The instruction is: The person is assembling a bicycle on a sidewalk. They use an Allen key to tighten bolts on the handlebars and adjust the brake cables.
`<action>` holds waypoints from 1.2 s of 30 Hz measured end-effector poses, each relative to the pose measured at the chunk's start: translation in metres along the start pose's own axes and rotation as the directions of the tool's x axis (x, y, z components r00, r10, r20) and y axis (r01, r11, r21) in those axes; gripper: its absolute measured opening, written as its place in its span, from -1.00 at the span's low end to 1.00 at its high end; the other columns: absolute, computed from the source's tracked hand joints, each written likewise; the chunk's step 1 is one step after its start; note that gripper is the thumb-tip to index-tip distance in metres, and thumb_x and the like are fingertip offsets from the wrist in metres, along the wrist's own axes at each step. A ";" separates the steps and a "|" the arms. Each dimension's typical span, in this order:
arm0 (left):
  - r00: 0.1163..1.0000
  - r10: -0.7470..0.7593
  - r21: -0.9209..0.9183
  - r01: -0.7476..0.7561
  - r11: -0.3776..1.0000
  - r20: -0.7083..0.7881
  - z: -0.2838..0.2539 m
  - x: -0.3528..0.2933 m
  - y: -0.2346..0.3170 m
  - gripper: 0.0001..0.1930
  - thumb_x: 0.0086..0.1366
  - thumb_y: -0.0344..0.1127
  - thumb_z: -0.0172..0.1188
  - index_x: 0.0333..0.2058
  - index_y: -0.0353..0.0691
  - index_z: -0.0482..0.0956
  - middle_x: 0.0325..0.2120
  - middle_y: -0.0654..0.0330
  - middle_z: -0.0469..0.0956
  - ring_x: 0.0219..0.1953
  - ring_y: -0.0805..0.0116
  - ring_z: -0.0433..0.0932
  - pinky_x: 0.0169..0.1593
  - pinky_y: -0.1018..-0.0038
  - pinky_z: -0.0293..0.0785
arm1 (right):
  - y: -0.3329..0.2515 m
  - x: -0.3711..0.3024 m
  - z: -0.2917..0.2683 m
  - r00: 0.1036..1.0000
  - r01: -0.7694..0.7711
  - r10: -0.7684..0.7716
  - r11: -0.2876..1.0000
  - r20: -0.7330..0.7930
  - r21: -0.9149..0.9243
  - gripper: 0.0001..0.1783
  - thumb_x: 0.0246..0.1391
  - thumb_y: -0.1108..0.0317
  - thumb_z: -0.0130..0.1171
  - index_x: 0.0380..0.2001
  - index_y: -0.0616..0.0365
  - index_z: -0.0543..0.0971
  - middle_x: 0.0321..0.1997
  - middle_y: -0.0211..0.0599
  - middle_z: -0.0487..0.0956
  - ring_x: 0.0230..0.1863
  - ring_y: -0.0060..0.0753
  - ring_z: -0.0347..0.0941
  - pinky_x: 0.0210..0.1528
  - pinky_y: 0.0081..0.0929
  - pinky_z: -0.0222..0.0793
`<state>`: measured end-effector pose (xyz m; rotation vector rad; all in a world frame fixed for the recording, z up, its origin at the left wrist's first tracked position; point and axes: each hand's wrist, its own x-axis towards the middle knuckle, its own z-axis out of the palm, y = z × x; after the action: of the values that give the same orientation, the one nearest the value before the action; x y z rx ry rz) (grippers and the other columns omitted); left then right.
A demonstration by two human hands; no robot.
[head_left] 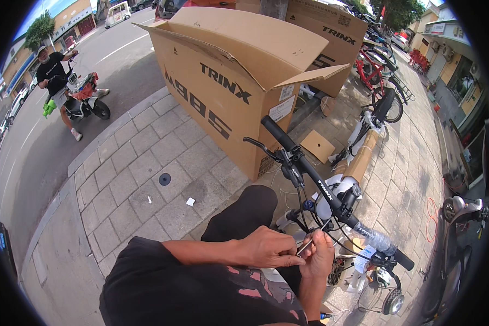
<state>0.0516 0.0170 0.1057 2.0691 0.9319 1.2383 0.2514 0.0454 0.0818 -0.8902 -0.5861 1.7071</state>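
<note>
The left hand [271,247] and right hand [317,256] — fingertips close together — pinched a thin silvery rod [305,248] near the handlebar [323,188].

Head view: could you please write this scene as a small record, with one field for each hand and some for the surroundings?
Left hand: fingers on the lower end of a thin pale rod-like piece, exact kind unclear
Right hand: pinches the same piece
Nearby: black bicycle handlebar, with clear plastic wrap towards its right end
Container: cardboard bicycle box, top flaps open
Ground: grey paving with a small white scrap
Road: person on a scooter, left
</note>
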 end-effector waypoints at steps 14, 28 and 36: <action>0.797 -0.515 -0.393 0.604 0.694 0.316 -0.002 -0.015 -0.008 -0.42 0.50 0.19 0.13 -0.48 -0.24 0.57 -0.67 0.33 0.47 -0.58 0.60 0.44 -0.50 0.54 0.33 | 0.007 0.001 0.005 0.987 -0.100 0.061 0.958 0.149 0.270 -0.74 0.47 0.24 -0.01 -0.10 0.21 0.53 -0.35 -0.19 0.64 -0.63 -0.62 0.36 -0.65 -0.66 0.22; 0.692 -0.102 -0.672 0.640 -0.374 0.715 0.013 -0.013 -0.031 -0.36 0.57 0.27 -0.18 -0.07 -0.27 0.54 -0.54 0.29 0.45 -0.65 0.52 0.41 -0.66 0.65 0.24 | 0.019 0.008 0.011 0.990 -0.116 0.078 0.925 0.117 0.362 -0.70 0.54 0.12 -0.11 -0.12 0.02 0.54 -0.32 -0.43 0.64 -0.65 -0.68 0.33 -0.62 -0.48 0.39; 0.663 -0.068 -0.620 0.652 -0.436 0.745 0.004 -0.008 -0.034 -0.49 0.59 0.21 -0.14 -0.30 -0.12 0.43 -0.55 0.37 0.33 -0.68 0.57 0.29 -0.65 0.67 0.19 | 0.019 0.011 0.005 0.980 -0.099 0.032 0.934 0.198 0.342 -0.73 0.52 0.17 -0.07 -0.11 0.06 0.54 -0.33 -0.37 0.64 -0.63 -0.63 0.36 -0.60 -0.54 0.28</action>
<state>0.0432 0.0304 0.0744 0.2703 0.0944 0.5009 0.2347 0.0505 0.0673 -0.5002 -0.3601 1.8964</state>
